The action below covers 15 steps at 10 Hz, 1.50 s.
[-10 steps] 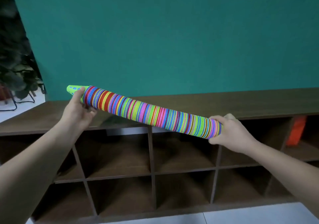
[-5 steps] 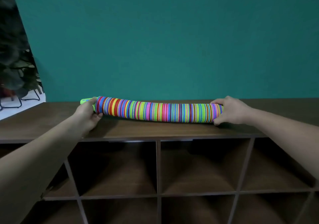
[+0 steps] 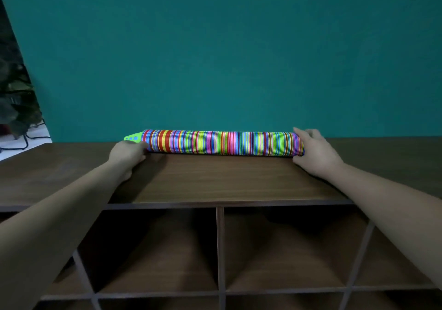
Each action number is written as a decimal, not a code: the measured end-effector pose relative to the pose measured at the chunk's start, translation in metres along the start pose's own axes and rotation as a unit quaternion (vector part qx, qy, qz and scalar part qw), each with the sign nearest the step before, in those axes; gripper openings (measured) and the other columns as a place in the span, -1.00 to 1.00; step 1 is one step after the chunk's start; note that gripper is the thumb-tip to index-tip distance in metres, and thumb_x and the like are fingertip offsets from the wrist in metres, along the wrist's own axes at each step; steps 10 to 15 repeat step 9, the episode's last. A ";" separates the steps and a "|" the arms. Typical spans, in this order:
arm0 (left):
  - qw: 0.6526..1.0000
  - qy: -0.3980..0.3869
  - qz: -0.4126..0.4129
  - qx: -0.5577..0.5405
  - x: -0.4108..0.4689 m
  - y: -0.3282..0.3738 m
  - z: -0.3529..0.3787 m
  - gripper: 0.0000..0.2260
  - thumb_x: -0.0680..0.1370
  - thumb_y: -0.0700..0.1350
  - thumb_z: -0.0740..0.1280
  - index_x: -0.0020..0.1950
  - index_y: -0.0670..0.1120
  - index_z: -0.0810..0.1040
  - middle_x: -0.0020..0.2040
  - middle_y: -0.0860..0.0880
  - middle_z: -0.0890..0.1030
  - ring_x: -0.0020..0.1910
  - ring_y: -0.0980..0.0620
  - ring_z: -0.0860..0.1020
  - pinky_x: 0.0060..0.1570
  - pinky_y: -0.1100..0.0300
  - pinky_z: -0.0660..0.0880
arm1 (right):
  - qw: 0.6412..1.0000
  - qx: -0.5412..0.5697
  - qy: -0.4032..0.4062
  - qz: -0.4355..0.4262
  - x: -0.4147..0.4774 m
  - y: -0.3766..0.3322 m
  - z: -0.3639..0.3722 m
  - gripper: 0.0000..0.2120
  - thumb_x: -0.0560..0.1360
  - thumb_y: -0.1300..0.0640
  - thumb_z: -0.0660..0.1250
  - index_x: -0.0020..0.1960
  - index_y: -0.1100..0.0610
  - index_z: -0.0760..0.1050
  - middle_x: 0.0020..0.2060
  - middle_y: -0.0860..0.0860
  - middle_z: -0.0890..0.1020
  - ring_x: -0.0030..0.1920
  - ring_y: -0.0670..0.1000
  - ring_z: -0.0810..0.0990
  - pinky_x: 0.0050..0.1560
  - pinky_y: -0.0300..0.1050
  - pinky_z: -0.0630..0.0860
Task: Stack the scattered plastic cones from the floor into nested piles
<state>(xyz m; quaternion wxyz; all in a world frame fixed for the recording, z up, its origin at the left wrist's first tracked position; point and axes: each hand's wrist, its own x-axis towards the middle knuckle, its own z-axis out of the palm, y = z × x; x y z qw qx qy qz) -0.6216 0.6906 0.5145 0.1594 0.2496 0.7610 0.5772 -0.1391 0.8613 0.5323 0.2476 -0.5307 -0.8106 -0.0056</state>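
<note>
Left hand (image 3: 128, 153) grips the cone stack (image 3: 222, 142) at its tip (fingertips hidden); right hand (image 3: 315, 152) cups its base.

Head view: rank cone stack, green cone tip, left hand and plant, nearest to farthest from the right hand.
1. cone stack, touching the right hand.
2. left hand and green cone tip, stack's left end: too close to call.
3. plant, far left background.

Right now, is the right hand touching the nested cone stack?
Touching. The head view shows the right hand cupped over the end of the nested cone stack, with no gap.
</note>
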 end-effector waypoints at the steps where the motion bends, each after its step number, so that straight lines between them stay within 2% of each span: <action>1: 0.979 -0.011 0.108 0.175 -0.026 0.008 0.000 -0.51 0.50 0.17 0.48 0.37 0.00 0.64 0.22 -0.12 0.70 0.19 -0.17 0.65 0.20 -0.03 0.58 | 0.990 -0.085 0.095 -0.061 -0.013 -0.006 0.007 -0.37 0.42 0.04 0.52 0.45 0.04 0.43 0.35 0.17 0.41 0.29 0.25 0.44 0.29 0.17 0.43; 2: 0.931 -0.053 0.198 0.302 -0.042 0.013 0.006 -0.40 0.60 0.15 0.46 0.61 0.07 0.42 0.53 -0.15 0.49 0.47 -0.19 0.48 0.39 0.00 0.45 | 0.984 -0.136 0.092 -0.076 -0.019 -0.016 0.009 -0.55 0.49 -0.06 0.45 0.31 0.06 0.47 0.24 0.11 0.43 0.22 0.19 0.43 0.22 0.12 0.39; 3: 0.886 -0.110 0.248 0.376 -0.044 0.013 0.011 -0.29 0.61 0.24 0.42 0.68 0.06 0.29 0.68 -0.13 0.28 0.63 -0.16 0.29 0.57 -0.02 0.29 | 0.990 -0.115 0.024 -0.076 -0.019 -0.021 0.009 -0.50 0.59 -0.14 0.34 0.47 0.01 0.44 0.37 0.09 0.43 0.35 0.18 0.44 0.34 0.13 0.39; 4: 0.870 -0.137 0.245 0.405 -0.036 0.013 0.019 -0.24 0.60 0.36 0.34 0.71 0.10 0.21 0.74 -0.08 0.14 0.71 -0.12 0.12 0.66 -0.04 0.13 | 0.995 -0.076 -0.044 -0.051 -0.013 -0.019 0.010 -0.39 0.65 -0.25 0.22 0.64 -0.08 0.26 0.59 0.09 0.28 0.53 0.19 0.34 0.49 0.17 0.33; 5: 0.868 -0.133 0.224 0.423 -0.028 0.016 0.030 -0.20 0.59 0.45 0.26 0.73 0.13 0.16 0.75 -0.04 0.07 0.73 -0.10 0.03 0.67 -0.08 0.05 | 0.992 -0.063 -0.105 -0.018 -0.005 -0.017 0.013 -0.32 0.66 -0.35 0.10 0.71 -0.16 0.08 0.71 0.03 0.08 0.66 0.17 0.18 0.59 0.22 0.21; 7: 0.868 -0.127 0.211 0.432 -0.010 0.018 0.047 -0.16 0.57 0.51 0.19 0.74 0.10 0.15 0.76 0.02 -0.02 0.74 -0.08 -0.02 0.68 -0.13 0.01 | 0.985 -0.045 -0.164 0.014 0.018 -0.019 0.023 -0.26 0.64 -0.44 0.01 0.72 -0.21 -0.09 0.73 -0.04 -0.05 0.71 0.14 0.03 0.64 0.28 0.08; 8: 0.869 -0.132 0.214 0.426 -0.007 0.020 0.048 -0.18 0.58 0.50 0.19 0.73 0.08 0.18 0.76 0.01 -0.02 0.74 -0.07 0.00 0.68 -0.11 0.02 | 0.986 -0.037 -0.161 0.021 0.028 -0.018 0.027 -0.24 0.63 -0.46 0.02 0.72 -0.21 -0.10 0.73 -0.05 -0.05 0.71 0.15 0.04 0.64 0.29 0.09; 9: 0.870 -0.122 0.227 0.420 -0.010 0.018 0.050 -0.17 0.57 0.51 0.20 0.72 0.08 0.22 0.75 -0.03 0.11 0.72 -0.08 0.10 0.67 -0.10 0.10 | 0.988 -0.033 -0.149 0.012 0.030 -0.017 0.030 -0.24 0.63 -0.47 0.01 0.72 -0.21 -0.08 0.73 -0.04 -0.04 0.71 0.14 0.04 0.65 0.30 0.08; 15: 0.870 -0.122 0.227 0.420 -0.010 0.018 0.050 -0.17 0.57 0.51 0.20 0.72 0.08 0.22 0.75 -0.03 0.11 0.72 -0.08 0.10 0.67 -0.10 0.10 | 0.988 -0.033 -0.149 0.012 0.030 -0.017 0.030 -0.24 0.63 -0.47 0.01 0.72 -0.21 -0.08 0.73 -0.04 -0.04 0.71 0.14 0.04 0.65 0.30 0.08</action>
